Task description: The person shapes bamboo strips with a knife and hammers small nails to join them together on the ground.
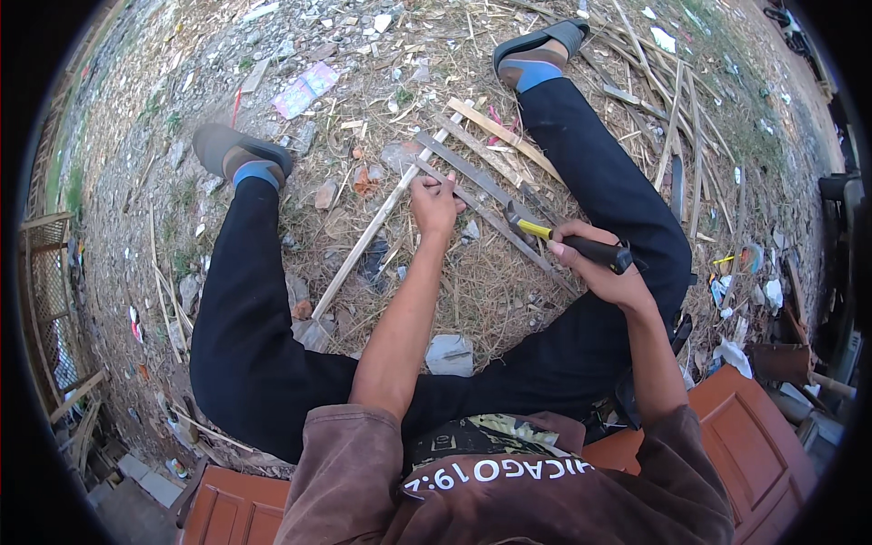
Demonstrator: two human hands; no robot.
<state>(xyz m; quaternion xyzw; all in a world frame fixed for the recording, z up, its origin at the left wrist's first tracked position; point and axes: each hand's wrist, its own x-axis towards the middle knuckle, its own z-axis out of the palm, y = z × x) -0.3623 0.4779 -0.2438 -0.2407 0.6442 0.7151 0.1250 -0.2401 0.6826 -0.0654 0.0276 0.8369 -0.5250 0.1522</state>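
My left hand (pixel 434 207) is closed near the crossing of two wooden strips, its fingers pinched round the end of a thin grey wooden strip (pixel 509 234). Under that end runs a long pale wooden strip (pixel 363 243), slanting from the near left to the far middle. Whether a small nail sits between my fingertips is too small to tell. My right hand (pixel 604 263) grips a hammer (pixel 536 228) by its black and yellow handle, its head above the grey strips. Another grey strip (pixel 481 175) lies beside the first, and a shorter pale piece (pixel 509 138) rests beyond.
My outstretched legs in dark trousers (pixel 245 300) frame the strips on both sides. Several loose wood strips (pixel 677 118) lie at the far right. A pale stone block (pixel 450 355) sits close to my lap. Reddish-brown panels (pixel 749 436) are behind me; stones and litter cover the ground.
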